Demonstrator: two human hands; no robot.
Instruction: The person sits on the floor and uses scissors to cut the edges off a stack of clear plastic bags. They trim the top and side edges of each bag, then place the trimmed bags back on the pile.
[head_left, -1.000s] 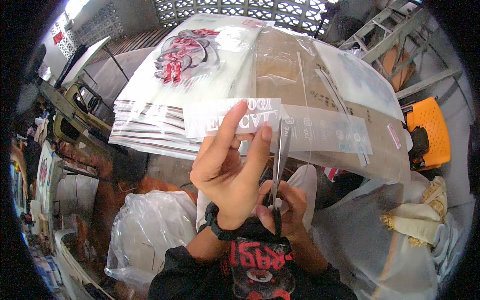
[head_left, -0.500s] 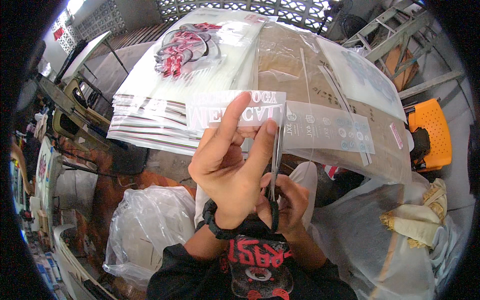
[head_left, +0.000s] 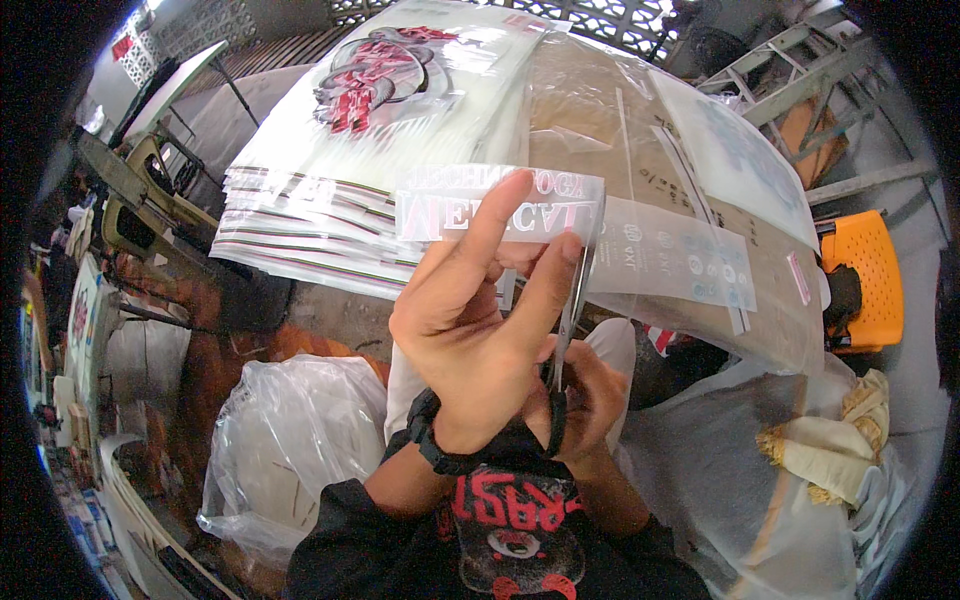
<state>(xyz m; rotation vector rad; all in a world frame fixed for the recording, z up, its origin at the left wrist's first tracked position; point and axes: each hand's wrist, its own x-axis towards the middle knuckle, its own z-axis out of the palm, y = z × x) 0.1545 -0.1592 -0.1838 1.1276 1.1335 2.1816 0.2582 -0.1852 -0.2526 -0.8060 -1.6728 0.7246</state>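
Note:
A clear film strip [head_left: 425, 212] with white lettering is pinched between the thumb and fingers of my left hand [head_left: 470, 335], which wears a black wristband. Its index finger stretches up across the strip. Lower and to the right, my right hand [head_left: 597, 400] grips scissors [head_left: 567, 325] by their black handles. Their metal blades point up along the strip's right end; whether they touch the film I cannot tell. Just right of the blades, a longer clear sheet [head_left: 675, 262] with small pale and blue prints lies on the table.
A thick stack of printed film sheets [head_left: 270, 190] covers the table's left side. Plastic-covered brown board [head_left: 575, 110] lies beside it. An orange stool [head_left: 872, 285] and a metal ladder [head_left: 790, 90] stand right. A clear plastic bag [head_left: 290, 440] is at lower left, a cream cloth [head_left: 830, 450] at lower right.
Both hands, the film strip and the scissors have shifted slightly to the right. The strip now covers more of the small-print sheet. Both hands keep their hold.

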